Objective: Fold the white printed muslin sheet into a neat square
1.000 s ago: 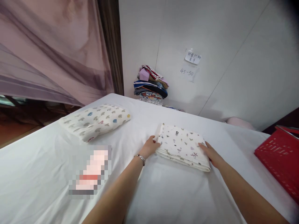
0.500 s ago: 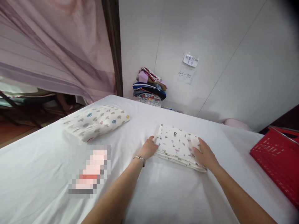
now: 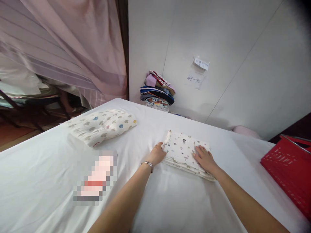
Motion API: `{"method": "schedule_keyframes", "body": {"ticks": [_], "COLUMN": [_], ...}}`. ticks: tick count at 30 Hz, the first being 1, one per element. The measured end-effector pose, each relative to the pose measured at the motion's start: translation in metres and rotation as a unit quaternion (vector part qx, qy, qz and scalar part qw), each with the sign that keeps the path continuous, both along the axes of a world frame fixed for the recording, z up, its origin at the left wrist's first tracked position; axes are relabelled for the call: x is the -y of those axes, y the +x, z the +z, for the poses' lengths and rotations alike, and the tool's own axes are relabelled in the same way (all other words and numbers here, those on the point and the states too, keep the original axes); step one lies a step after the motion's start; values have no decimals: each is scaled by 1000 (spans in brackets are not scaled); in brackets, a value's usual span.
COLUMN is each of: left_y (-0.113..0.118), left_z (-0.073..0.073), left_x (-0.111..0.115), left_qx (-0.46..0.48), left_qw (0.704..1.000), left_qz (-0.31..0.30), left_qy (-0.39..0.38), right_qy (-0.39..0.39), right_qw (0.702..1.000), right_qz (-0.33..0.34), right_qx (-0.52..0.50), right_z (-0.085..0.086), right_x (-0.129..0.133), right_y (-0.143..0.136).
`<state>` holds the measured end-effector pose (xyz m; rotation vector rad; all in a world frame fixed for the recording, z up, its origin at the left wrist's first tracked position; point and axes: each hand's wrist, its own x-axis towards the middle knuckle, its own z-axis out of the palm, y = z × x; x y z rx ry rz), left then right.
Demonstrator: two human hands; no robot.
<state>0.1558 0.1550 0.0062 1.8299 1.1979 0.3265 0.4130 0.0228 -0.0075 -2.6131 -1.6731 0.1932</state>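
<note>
A folded white cloth (image 3: 179,150) with small animal and plant prints lies in several layers on the white-covered table. At its left edge is my left hand (image 3: 157,153), open, with the fingertips touching the side of the fold and a silver bracelet at the wrist. My right hand (image 3: 205,158) rests flat on the cloth's right part, fingers spread, covering some of the print. Farther left lies another white cloth (image 3: 104,126), loosely folded, with grey, blue and yellow mushroom-like prints.
A red plastic basket (image 3: 286,168) with a metal handle stands at the right. On the left of the white sheet (image 3: 48,168) is a pixelated, pinkish object (image 3: 99,174). Stacked clothes (image 3: 157,92) stand beyond the far edge, beside a wall with paper notes (image 3: 194,79). A pink curtain (image 3: 97,48) hangs left.
My right hand has moved left from the folded cloth's right edge onto its top and flattened there. My left hand stays at the left edge. The view has shifted slightly.
</note>
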Motion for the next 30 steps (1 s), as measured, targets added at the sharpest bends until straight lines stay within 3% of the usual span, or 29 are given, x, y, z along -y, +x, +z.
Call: {"method": "schedule_keyframes", "body": {"ticks": [4, 6, 8, 12, 15, 19, 22, 30], "left_y": [1, 1, 0, 0, 0, 0, -1, 0], "left_z": [-2, -2, -2, -3, -4, -5, -5, -6], "left_x": [-2, -2, -1, -2, -2, -2, -1, -3], "left_qx": [-5, -6, -4, 1, 2, 8, 11, 16], "left_qw": [1000, 1000, 1000, 1000, 1000, 1000, 1000, 1000], "left_qz": [-2, 3, 5, 6, 3, 5, -1, -3], "left_qy": [-5, -6, -6, -1, 7, 15, 16, 4], "right_qy": [55, 74, 77, 50, 40, 16, 44, 19], "right_qw": [997, 993, 991, 991, 991, 991, 991, 992], "right_qz": [52, 90, 108, 119, 122, 120, 115, 119], "right_qx": [5, -11, -19, -35, -39, -64, -54, -46], "right_z": [26, 32, 28, 5, -5, 4, 12, 2], "right_x": [-36, -61, -85, -111, -115, -118, -126, -139], "right_y": [-29, -52, -75, -104, -105, -98, -95, -94]}}
